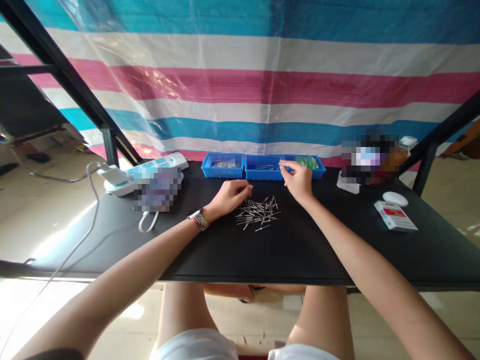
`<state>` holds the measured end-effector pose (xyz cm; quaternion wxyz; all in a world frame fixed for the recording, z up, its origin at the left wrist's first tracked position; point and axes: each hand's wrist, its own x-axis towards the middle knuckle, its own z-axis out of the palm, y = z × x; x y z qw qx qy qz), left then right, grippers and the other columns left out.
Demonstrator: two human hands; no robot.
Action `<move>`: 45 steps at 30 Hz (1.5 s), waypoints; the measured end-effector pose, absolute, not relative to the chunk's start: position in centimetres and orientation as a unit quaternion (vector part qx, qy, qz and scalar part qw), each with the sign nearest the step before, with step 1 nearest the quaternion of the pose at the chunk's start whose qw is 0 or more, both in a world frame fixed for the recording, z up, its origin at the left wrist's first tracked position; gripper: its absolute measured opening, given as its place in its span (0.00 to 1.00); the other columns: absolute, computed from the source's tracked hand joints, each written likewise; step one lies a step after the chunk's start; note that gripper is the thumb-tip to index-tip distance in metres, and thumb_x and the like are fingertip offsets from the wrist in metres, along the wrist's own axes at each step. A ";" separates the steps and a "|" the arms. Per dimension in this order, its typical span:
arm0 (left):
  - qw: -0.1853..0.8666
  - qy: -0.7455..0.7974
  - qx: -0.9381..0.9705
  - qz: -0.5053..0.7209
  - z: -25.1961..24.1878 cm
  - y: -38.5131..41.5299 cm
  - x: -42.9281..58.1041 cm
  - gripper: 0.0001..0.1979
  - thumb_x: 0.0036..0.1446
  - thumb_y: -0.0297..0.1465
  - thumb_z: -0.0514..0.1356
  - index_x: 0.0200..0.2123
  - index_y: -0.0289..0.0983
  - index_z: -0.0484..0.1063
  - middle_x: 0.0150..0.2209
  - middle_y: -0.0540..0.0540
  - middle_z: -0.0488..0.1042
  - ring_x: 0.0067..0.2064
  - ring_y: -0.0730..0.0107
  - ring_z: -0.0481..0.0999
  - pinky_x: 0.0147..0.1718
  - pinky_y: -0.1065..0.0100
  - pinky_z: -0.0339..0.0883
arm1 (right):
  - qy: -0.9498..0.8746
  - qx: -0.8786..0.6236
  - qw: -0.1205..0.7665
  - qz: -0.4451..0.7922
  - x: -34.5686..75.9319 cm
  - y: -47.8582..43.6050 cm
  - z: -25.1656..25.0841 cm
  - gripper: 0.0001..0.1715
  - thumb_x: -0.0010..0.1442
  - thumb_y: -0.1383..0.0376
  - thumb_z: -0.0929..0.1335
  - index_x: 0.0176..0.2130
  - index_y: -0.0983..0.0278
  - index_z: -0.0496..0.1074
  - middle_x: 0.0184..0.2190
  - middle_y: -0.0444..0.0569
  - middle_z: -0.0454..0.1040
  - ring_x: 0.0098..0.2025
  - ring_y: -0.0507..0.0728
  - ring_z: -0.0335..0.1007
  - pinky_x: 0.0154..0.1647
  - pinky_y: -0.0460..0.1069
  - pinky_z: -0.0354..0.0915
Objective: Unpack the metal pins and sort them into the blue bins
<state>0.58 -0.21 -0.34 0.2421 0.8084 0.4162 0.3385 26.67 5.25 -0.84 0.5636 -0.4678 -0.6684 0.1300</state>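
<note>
A loose heap of rivet-like metal pins (258, 214) is spread on the black table (258, 257) just beside the loosely curled left hand (230, 195) and nearer the wearer than the right hand (299, 181), apparently so that it can be reached by either. The right hand's thumb and fingertips are brought close together, though whether anything is gripped in either hand cannot be told. Beyond the hands, three blue bins (263, 175) are lined up, seemingly to keep contents apart, with green packets (309, 161) held in the one behind the right hand.
</note>
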 end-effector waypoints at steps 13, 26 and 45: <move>0.229 0.378 0.844 0.305 -0.6 -0.4 0.7 0.09 0.63 0.31 0.58 0.35 0.37 0.78 0.32 0.47 0.77 0.32 0.67 0.74 0.34 0.67 0.64 | -0.880 -0.301 0.303 0.209 24.6 1.0 -1.0 0.16 0.54 0.77 0.71 0.37 0.61 0.85 0.36 0.48 0.80 0.34 0.55 0.72 0.39 0.50 0.68; 0.243 0.376 0.838 0.314 -0.5 -0.3 0.8 0.08 0.63 0.32 0.59 0.36 0.37 0.78 0.33 0.47 0.77 0.32 0.67 0.73 0.34 0.67 0.65 | -0.863 -0.314 0.323 0.229 25.1 1.7 -1.4 0.14 0.61 0.76 0.70 0.37 0.62 0.85 0.35 0.49 0.80 0.32 0.55 0.73 0.36 0.51 0.68; 0.252 0.408 0.820 0.314 -1.0 0.4 0.7 0.12 0.67 0.38 0.59 0.46 0.38 0.76 0.31 0.50 0.76 0.30 0.69 0.73 0.32 0.69 0.65 | -0.850 -0.408 0.312 0.121 25.7 3.1 -2.3 0.13 0.58 0.80 0.72 0.36 0.64 0.83 0.35 0.50 0.77 0.42 0.59 0.72 0.50 0.53 0.67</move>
